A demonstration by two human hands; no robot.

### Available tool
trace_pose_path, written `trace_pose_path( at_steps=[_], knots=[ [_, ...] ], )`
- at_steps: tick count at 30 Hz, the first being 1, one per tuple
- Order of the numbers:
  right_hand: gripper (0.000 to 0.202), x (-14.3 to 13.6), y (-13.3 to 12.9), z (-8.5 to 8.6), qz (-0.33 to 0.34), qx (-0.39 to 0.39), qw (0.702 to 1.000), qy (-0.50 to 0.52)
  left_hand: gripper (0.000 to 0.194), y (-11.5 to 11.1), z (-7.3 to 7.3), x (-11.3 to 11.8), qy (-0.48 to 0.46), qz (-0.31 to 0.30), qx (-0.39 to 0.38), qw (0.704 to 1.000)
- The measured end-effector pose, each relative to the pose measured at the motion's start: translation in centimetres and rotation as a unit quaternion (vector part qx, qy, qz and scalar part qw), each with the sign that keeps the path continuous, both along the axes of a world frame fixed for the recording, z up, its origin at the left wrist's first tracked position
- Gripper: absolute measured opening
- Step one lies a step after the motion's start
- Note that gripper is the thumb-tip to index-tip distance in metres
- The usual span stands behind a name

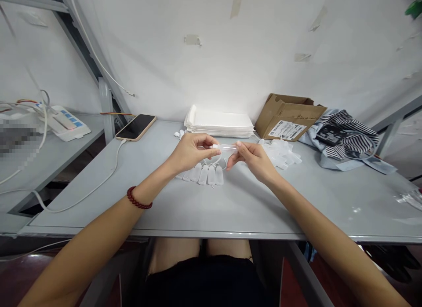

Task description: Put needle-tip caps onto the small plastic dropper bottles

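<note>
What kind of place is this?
Probably a workroom or packing corner, though I can't be sure. There's a plain grey table with little see-through plastic pieces, a white stack and a cardboard box on it.

Phone [136,127] on table [198,214] at left, paper stack [220,121] behind hands [189,153], box [280,115] right of stack, cloth [358,142] right of box.

clear slim piece [228,148] — white at its left end, nearly level, held between left hand [193,151] and right hand [255,159]
</note>
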State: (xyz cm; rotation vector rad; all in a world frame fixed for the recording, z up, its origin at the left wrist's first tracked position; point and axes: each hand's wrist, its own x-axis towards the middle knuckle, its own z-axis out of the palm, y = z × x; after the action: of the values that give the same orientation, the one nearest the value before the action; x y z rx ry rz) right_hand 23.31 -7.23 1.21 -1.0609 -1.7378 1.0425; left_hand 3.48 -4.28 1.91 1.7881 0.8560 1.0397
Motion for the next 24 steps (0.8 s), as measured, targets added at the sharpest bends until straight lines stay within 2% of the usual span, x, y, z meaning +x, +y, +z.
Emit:
trace_pose_path(
  at_steps=[4,10,15,19,22,24],
  knots=[
    [0.033,-0.1,-0.1,-0.3,-0.039,0.062,0.996,-0.041,0.018,0.3,0.0,-0.2,-0.003,-0.013,-0.021,1.000],
    [0.036,-0.1,-0.2,-0.5,-0.061,0.124,0.986,-0.099,0.020,0.7,-0.1,-0.4,0.005,-0.029,-0.026,0.999],
    [0.042,-0.3,-0.4,-0.2,-0.062,0.084,0.989,-0.103,0.012,-0.1,-0.3,0.2,0.011,0.008,0.039,0.999],
    [0.057,-0.5,-0.3,-0.1,-0.020,0.010,0.996,-0.087,0.010,-0.3,-0.7,0.7,0.009,0.040,0.094,0.995],
    [0.060,-0.4,-0.1,-0.1,0.005,-0.015,0.996,-0.086,0.010,-0.3,-0.8,0.7,0.006,0.034,0.100,0.994],
    [0.056,-0.3,-0.1,-0.1,0.004,-0.001,0.996,-0.093,0.013,-0.3,-0.7,0.6,0.002,0.022,0.083,0.996]
  ],
)
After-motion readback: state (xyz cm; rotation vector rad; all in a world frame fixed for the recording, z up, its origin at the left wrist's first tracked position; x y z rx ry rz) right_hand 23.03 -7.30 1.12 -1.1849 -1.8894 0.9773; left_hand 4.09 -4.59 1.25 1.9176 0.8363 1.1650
